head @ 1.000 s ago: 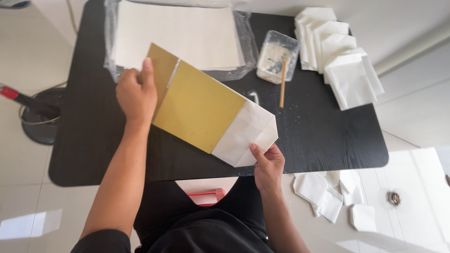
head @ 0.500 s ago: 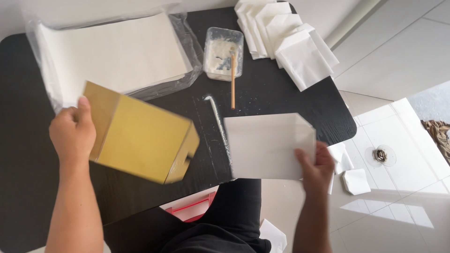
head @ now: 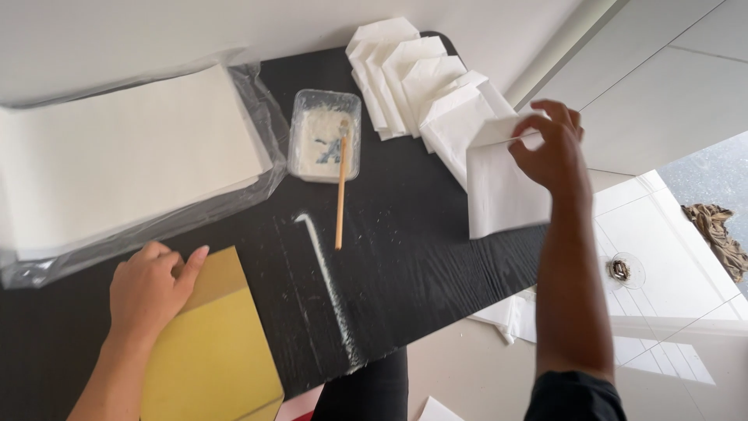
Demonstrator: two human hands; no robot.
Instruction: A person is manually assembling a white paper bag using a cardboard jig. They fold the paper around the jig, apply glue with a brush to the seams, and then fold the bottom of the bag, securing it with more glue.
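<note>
My left hand [head: 149,287] rests on the top edge of a flat yellow and brown block [head: 212,351] lying at the near left of the black table [head: 405,257]. My right hand [head: 552,148] holds a white paper bag [head: 502,187] by its top edge, over the table's right end. That bag hangs beside a fanned pile of similar white paper bags [head: 425,82] at the far right.
A clear tub of white paste [head: 323,144] stands mid-table with a wooden stick [head: 340,195] leaning out of it. A streak of white paste [head: 331,288] runs down the tabletop. A stack of white sheets in clear plastic wrap [head: 125,168] fills the far left. More white bags [head: 510,316] lie on the tiled floor.
The right hand carried the white bag away from the yellow block to the pile at the far right. The left hand lowered the yellow block flat onto the table.
</note>
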